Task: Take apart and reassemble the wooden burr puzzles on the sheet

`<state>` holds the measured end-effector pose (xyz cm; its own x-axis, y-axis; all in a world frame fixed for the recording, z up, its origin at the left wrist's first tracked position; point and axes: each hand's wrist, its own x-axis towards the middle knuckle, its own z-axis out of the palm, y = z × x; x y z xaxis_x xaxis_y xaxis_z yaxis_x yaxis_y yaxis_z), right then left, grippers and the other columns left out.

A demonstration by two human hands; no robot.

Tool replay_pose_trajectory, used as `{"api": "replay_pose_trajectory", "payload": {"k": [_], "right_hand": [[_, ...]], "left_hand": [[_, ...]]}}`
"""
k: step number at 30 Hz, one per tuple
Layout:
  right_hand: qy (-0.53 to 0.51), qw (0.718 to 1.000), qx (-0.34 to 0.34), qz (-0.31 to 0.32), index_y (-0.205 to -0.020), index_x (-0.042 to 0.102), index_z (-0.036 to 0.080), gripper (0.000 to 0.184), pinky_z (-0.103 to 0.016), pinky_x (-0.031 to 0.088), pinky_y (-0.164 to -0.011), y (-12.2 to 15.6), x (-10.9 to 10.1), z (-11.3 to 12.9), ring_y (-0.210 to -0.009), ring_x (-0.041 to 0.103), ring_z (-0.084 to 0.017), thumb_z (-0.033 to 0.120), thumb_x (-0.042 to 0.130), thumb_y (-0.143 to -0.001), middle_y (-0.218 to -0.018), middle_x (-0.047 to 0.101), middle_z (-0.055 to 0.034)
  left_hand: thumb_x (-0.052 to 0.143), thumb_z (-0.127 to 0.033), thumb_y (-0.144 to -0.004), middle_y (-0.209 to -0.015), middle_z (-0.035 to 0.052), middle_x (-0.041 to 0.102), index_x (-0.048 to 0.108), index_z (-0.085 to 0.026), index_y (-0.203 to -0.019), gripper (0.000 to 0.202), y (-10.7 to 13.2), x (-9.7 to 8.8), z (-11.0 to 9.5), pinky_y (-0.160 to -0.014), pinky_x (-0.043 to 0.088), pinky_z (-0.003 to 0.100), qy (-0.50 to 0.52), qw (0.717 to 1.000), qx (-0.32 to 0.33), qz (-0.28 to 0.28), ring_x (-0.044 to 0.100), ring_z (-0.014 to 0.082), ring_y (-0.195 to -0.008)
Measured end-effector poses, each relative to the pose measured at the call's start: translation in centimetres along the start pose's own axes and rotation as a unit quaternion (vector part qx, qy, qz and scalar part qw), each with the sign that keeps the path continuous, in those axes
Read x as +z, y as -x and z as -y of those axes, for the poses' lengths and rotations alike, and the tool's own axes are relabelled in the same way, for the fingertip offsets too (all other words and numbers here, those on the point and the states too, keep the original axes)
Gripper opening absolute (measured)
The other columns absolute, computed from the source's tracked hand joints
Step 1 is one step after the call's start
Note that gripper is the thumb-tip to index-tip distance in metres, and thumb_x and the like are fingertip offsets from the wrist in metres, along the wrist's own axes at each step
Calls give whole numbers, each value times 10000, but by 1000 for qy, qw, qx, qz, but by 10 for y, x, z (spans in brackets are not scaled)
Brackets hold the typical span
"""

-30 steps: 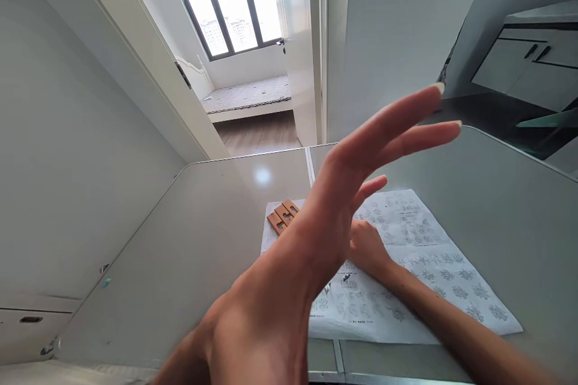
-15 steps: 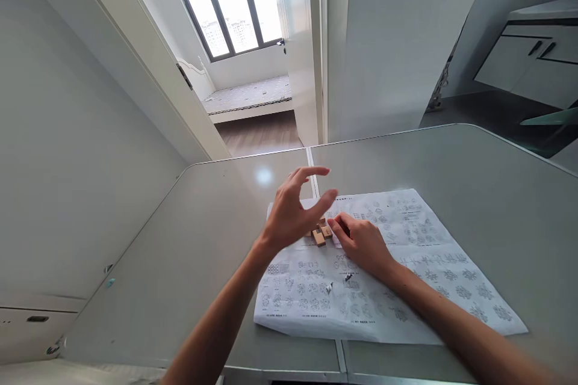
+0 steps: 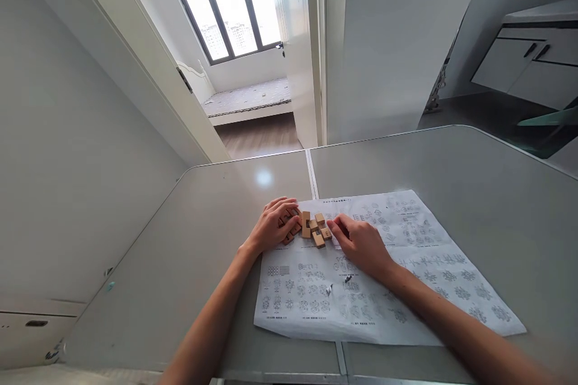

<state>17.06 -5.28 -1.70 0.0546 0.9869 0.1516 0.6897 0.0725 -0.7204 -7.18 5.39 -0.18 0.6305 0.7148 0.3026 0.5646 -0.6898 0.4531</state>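
My left hand (image 3: 273, 224) rests on the table's paper edge, its fingers and thumb curved around a cluster of reddish-brown wooden puzzle pieces (image 3: 288, 234). The hand partly hides that cluster. Just to its right, lighter notched wooden blocks (image 3: 313, 225) lie together on the printed sheet (image 3: 383, 307), some of them touching. My right hand (image 3: 363, 243) lies on the sheet beside these blocks with curled fingers. Its thumb and forefinger are pressed together close to the rightmost block; whatever they may hold is hidden.
Two small crumpled scraps (image 3: 329, 289) lie on the sheet's lower middle. The grey table (image 3: 217, 210) has a metal seam (image 3: 311, 174) down its middle and rounded far corners. Beyond it are an open door (image 3: 300, 42) and a bed (image 3: 253, 96).
My left hand was raised and open above the blocks; it has come down to the left, onto the reddish-brown pieces. The lighter blocks show more fully. My right hand has stayed nearly still.
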Motion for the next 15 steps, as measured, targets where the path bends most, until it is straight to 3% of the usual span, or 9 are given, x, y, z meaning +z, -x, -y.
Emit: {"api": "replay_pose_trajectory", "payload": {"k": [11,15], "right_hand": [[2,1000,-4,1,-795,513,246,379,-275,304,-585,0,-1,0,-561,541,-184,492,386,-1054,-593,597,17],[3,1000,-3,3,-802,520,247,379,-275,302,-586,-1,-1,1,-564,546,-183,496,388,-1054,-600,603,21]], "left_hand": [[586,-346,-993,-1318,36,705,691,-287,-1194,234,2,0,5,-1144,460,511,-51,996,-39,-57,570,261,-1320],[701,-425,-917,-1376,44,670,658,-289,-1249,361,4,-1,0,-1178,425,508,-67,996,-29,-48,547,277,-1355]]}}
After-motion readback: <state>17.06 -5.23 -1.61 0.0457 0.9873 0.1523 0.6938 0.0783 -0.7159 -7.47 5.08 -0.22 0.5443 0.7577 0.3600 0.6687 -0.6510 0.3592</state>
